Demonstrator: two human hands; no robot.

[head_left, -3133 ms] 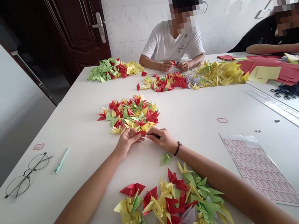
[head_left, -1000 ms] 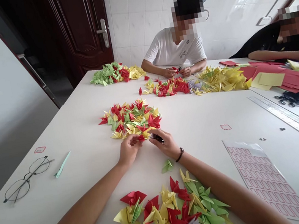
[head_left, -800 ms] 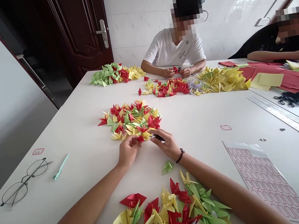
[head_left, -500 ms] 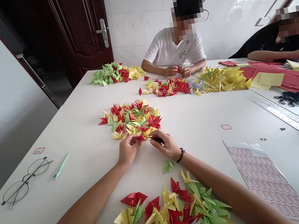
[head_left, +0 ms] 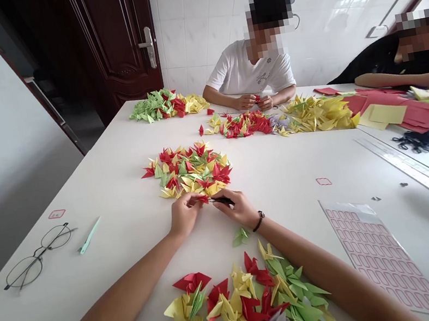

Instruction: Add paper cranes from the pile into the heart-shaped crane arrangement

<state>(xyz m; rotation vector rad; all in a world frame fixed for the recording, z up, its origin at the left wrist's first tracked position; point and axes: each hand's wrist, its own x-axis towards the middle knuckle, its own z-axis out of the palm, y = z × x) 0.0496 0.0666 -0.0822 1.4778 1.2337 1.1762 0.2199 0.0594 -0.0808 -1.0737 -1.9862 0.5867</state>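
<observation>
Closer together now, the right hand (head_left: 239,208) has slid left, bringing a slim dark tool (head_left: 223,201) almost up to a small red paper crane (head_left: 203,199) pinched by the left hand (head_left: 185,215). That crane sits between the hands, just off the near edge of the central pile. The left fingers (head_left: 193,200) are pressed together on it, and the right fingers (head_left: 225,196) are clamped around the tool; a dark bracelet (head_left: 257,221) circles the right wrist. Just below the hands lies a lone green paper crane (head_left: 241,236), and at bottom center, a heap of red, yellow and green paper cranes (head_left: 245,310). Directly above the hands, a mixed pile of paper cranes (head_left: 187,173) spreads across the white surface (head_left: 24,304). To the left lie wire-rimmed glasses (head_left: 36,258) and a mint-green strip (head_left: 90,235); to the right, a sheet of red-outlined labels (head_left: 381,258) and a steel ruler (head_left: 419,168). Farther off, at the top, a person in a white T-shirt (head_left: 252,68) works with both hands behind more crane piles (head_left: 241,125), and a person in black (head_left: 387,58) sits at upper right beside stacked red and yellow paper sheets (head_left: 401,116).
</observation>
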